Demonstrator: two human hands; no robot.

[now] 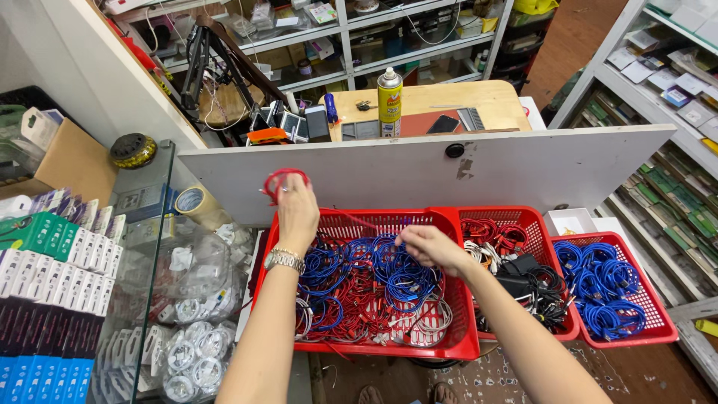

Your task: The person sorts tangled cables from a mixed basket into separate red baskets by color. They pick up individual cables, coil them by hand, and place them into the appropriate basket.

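left hand (297, 212) holding a coiled red cable (283, 182) above the big red basket's (464, 329) left rear corner | right hand (430, 245) pinching the cable's strand over tangled blue and red cables (359, 280)

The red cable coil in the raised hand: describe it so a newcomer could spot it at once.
Start at the long white board across the middle, above three red baskets. Over the biggest basket, at its left corner, the left hand is lifted. The red cable coil sits in its fingers, a small neat loop held in the air, unlike the tangled cables below.
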